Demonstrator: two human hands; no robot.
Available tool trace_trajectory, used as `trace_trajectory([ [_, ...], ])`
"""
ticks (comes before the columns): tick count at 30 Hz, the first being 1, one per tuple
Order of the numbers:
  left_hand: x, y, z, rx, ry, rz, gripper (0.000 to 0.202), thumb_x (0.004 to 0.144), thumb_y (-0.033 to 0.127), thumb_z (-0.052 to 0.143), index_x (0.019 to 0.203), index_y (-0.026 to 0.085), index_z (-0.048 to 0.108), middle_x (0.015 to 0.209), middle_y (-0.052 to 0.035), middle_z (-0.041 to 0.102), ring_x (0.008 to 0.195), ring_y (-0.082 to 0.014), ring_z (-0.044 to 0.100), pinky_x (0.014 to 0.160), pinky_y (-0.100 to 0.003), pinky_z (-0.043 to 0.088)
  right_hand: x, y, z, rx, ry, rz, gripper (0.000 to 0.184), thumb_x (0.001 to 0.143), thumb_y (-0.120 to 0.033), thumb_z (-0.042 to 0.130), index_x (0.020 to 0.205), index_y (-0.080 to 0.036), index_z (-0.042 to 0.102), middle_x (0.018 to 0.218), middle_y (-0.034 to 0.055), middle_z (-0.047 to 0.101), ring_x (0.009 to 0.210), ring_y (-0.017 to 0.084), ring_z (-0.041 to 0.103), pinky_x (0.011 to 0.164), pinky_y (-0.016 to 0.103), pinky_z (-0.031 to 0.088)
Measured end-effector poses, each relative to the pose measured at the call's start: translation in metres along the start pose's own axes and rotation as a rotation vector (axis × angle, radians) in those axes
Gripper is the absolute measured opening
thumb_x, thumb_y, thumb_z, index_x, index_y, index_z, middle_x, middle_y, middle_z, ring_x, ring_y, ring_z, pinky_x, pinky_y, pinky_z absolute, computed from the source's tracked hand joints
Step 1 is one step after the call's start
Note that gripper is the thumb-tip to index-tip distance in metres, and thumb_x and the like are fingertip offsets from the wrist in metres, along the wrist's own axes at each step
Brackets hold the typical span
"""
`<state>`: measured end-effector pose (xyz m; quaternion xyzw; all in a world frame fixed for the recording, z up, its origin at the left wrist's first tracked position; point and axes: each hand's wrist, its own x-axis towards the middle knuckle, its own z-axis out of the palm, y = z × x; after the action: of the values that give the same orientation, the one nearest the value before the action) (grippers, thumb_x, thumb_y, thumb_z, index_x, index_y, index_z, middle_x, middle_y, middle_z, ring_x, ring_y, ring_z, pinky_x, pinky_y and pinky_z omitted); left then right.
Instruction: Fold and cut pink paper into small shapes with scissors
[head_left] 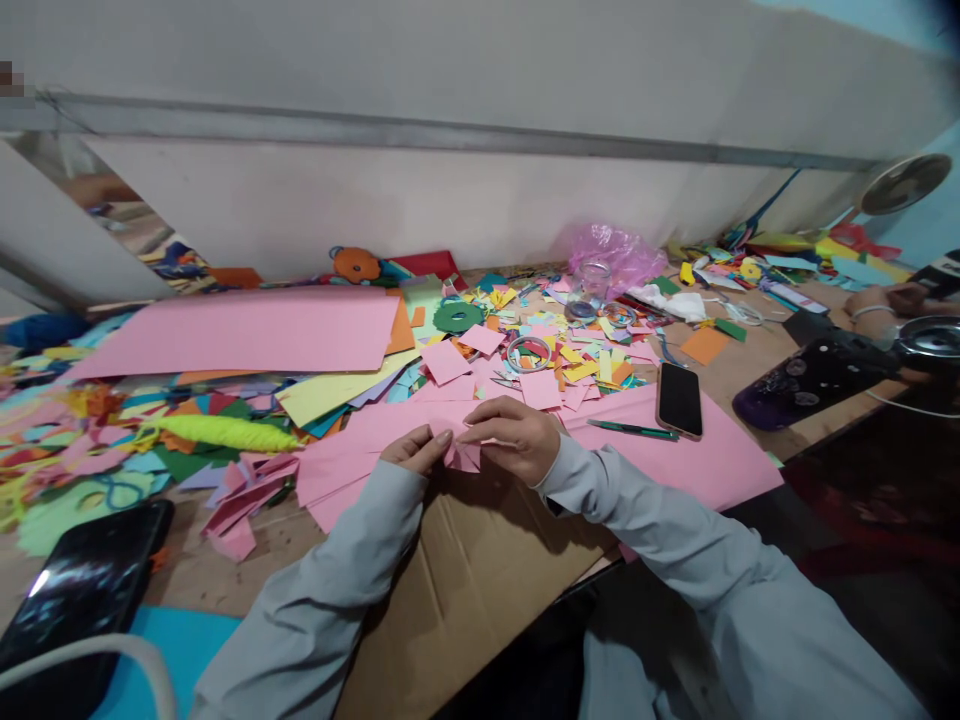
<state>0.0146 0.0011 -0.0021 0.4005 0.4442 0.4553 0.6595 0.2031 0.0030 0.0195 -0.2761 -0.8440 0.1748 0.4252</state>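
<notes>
Pink folded paper (466, 460) sits between both hands, above where the pink sheets (341, 470) meet the cardboard (472, 590). Left hand (415, 450) pinches one side; right hand (517, 436) grasps the other, thumb and fingertips. Looks like crease work. I'd anchor left, align edges, press each fold once, firmly.

A glass jar (592, 291) is noted before a pink plastic bag (624, 256). A dark bottle (801, 386) is observed at right, and a fan (905, 184) is sighted beyond it. At lower left, a black-screened device (84, 585) is crossed in view by a white cable (120, 644).
</notes>
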Motion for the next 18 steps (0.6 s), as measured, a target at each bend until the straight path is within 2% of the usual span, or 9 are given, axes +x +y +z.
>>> trace_trajectory([
  [5,0.0018,-0.0016,-0.0037,-0.030,0.061,-0.040,0.035,0.060,0.040,0.081,0.061,0.015,0.057,0.047,0.0059,0.052,0.041,-0.0053,0.040,0.043,-0.019,0.027,0.0025,0.0068,-0.0025,0.158,0.019,0.083,0.017,0.087,-0.023,0.058,0.099,-0.017,0.068,0.094,0.0104,0.066,0.089,0.017,0.063,0.083,0.030,0.053],
  [7,0.0029,-0.0032,-0.0038,-0.029,0.070,-0.036,0.035,0.061,0.039,0.081,0.059,0.016,0.055,0.045,0.0069,0.049,0.040,-0.0054,0.040,0.042,-0.019,0.027,0.0023,0.0068,-0.0017,0.161,0.012,0.121,0.020,0.087,-0.022,0.056,0.103,-0.018,0.067,0.098,0.0103,0.065,0.090,0.017,0.062,0.082,0.031,0.053],
  [10,0.0059,-0.0064,-0.0047,-0.045,0.074,-0.020,0.032,0.059,0.039,0.081,0.067,0.016,0.059,0.052,0.0038,0.058,0.045,-0.0092,0.051,0.045,-0.021,0.037,0.0007,0.0054,0.0013,-0.006,-0.019,0.065,0.027,0.082,-0.018,0.057,0.107,-0.021,0.067,0.119,0.0114,0.060,0.107,0.020,0.058,0.093,0.037,0.047],
  [12,0.0076,-0.0084,-0.0053,-0.032,0.072,0.001,0.034,0.059,0.039,0.081,0.073,0.016,0.061,0.058,0.0014,0.063,0.049,-0.0113,0.056,0.048,-0.022,0.041,-0.0003,0.0046,0.0032,-0.155,-0.047,0.006,0.027,0.080,-0.017,0.059,0.104,-0.025,0.069,0.125,0.0089,0.058,0.113,0.022,0.055,0.099,0.040,0.041],
  [15,0.0076,-0.0096,-0.0043,0.002,0.069,0.026,0.037,0.057,0.039,0.082,0.075,0.017,0.059,0.056,0.0030,0.062,0.046,-0.0106,0.054,0.046,-0.022,0.040,0.0000,0.0042,0.0034,-0.224,-0.058,-0.025,0.018,0.083,-0.021,0.060,0.094,-0.027,0.073,0.109,0.0051,0.067,0.103,0.020,0.059,0.096,0.037,0.040],
  [18,0.0048,-0.0078,-0.0008,-0.016,0.054,0.002,0.044,0.056,0.045,0.082,0.080,0.017,0.059,0.055,0.0040,0.061,0.045,-0.0114,0.055,0.049,-0.024,0.043,0.0016,0.0049,0.0008,-0.112,0.008,-0.003,0.015,0.087,-0.028,0.059,0.085,-0.025,0.073,0.089,0.0043,0.072,0.087,0.016,0.062,0.086,0.032,0.043],
])
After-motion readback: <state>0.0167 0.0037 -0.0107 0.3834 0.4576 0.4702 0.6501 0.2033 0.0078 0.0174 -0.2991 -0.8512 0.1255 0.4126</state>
